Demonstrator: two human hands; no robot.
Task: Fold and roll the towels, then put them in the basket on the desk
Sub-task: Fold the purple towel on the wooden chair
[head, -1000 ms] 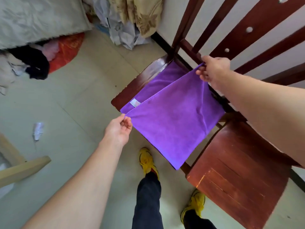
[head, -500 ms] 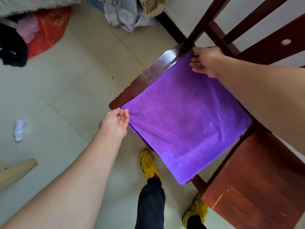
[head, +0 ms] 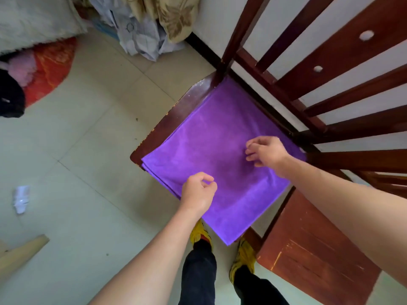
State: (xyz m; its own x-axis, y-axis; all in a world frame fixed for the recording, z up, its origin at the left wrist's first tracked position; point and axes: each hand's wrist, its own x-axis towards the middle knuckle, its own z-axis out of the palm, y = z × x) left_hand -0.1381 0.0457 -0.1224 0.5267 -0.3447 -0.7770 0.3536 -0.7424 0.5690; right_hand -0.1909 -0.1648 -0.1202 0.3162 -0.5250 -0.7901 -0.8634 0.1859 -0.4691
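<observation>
Since the earlier frame, my left grip (head: 199,191) and right grip (head: 266,151) have released the corners of the purple towel (head: 215,137) and moved in over its middle.

Head view: I hold nothing. Both grips show loosely curled fingers, left at lower centre, right at centre right. The purple towel lies folded flat on the chair seat (head: 176,113) at frame centre, its lowest corner overhanging the seat edge.
</observation>
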